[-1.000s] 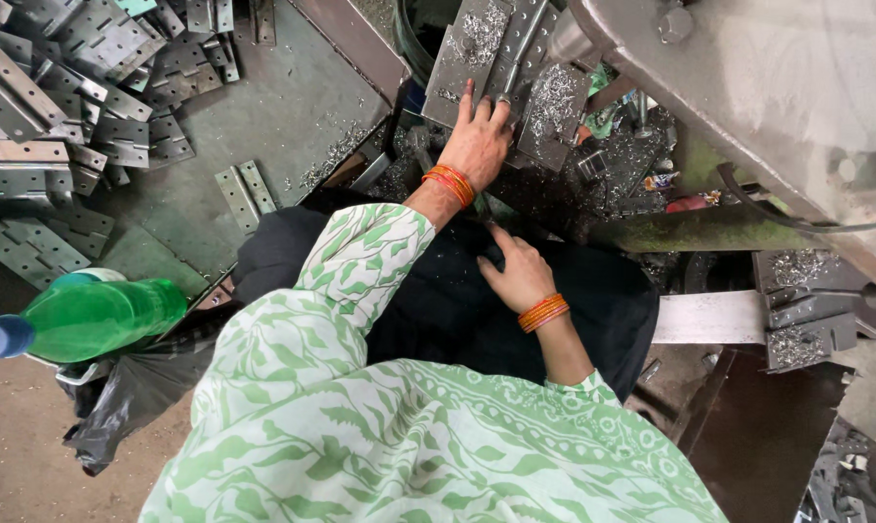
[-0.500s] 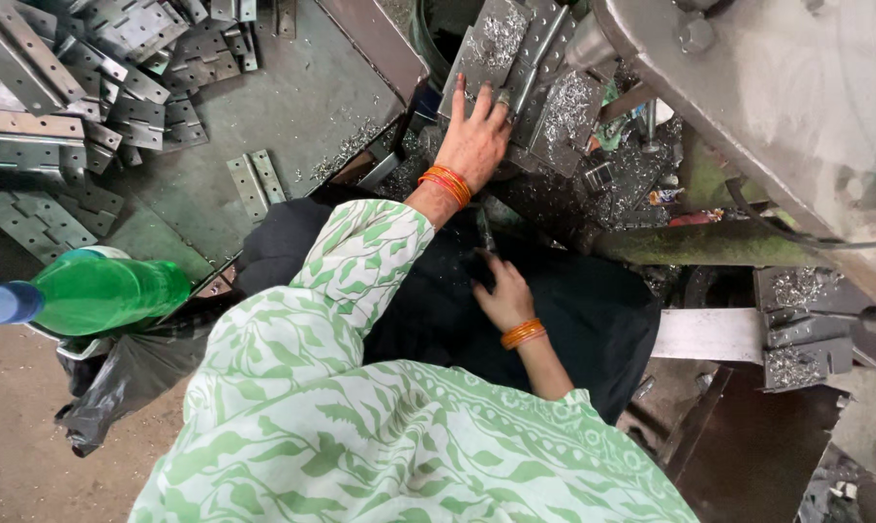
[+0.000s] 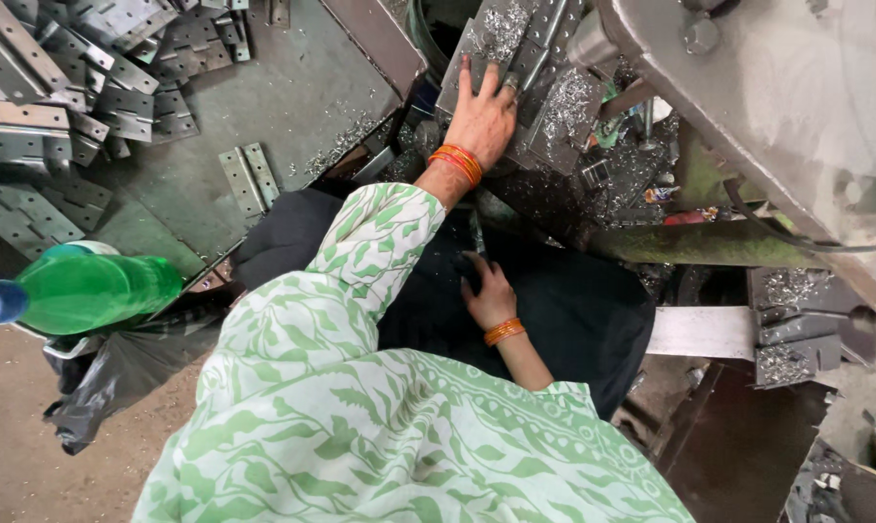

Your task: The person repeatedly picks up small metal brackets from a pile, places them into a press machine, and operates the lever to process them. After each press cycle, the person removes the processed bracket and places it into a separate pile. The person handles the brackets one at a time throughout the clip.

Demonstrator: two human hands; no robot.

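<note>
Pressing: your left hand (image 3: pixel 483 114) lies flat, fingers spread, on grey perforated metal plates (image 3: pixel 515 48), far centre, dusted w/ shiny swarf.
Right hand (image 3: pixel 488 295): fingers curled together on dark cloth (image 3: pixel 573 310) near you; can't tell if it's holding anything.
Left side: green bottle (image 3: pixel 89 289); hinge plates (image 3: pixel 249 179) on bench.

The fingertips of the right hand (image 3: pixel 491 295) are lost in the dark cloth (image 3: pixel 573 310), so what they touch cannot be told. The bottle (image 3: pixel 79 291) has its cap cut by the left edge. The machine (image 3: pixel 767 107) runs out at the top and right. The sleeve (image 3: pixel 370 252) hides the left forearm.
</note>
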